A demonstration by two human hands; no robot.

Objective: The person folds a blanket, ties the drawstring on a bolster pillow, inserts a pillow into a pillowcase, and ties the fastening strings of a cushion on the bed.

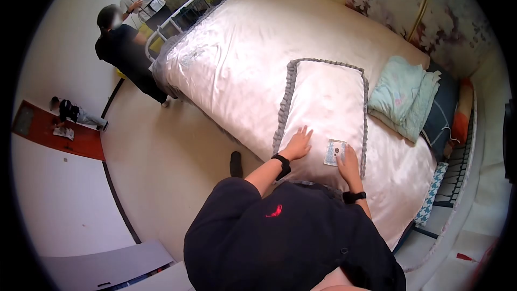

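The left hand (pixel 298 144) lies spread on a ruffle-edged pillow (pixel 326 97) on a bed (pixel 242 37); the right hand (pixel 350 164), apart, touches its patch (pixel 333 152), fingers extended.

Glare on bedspread (pixel 231 43), fisheye-bent edges

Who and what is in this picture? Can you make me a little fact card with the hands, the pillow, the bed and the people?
Left hand: open, on the pillow
Right hand: on the pillow, by its patch
Pillow: pale, shiny, grey ruffled edge
Bed cover: pale, shiny, wrinkled
Beside pillow: folded light-green blanket
Other people: three, at picture left
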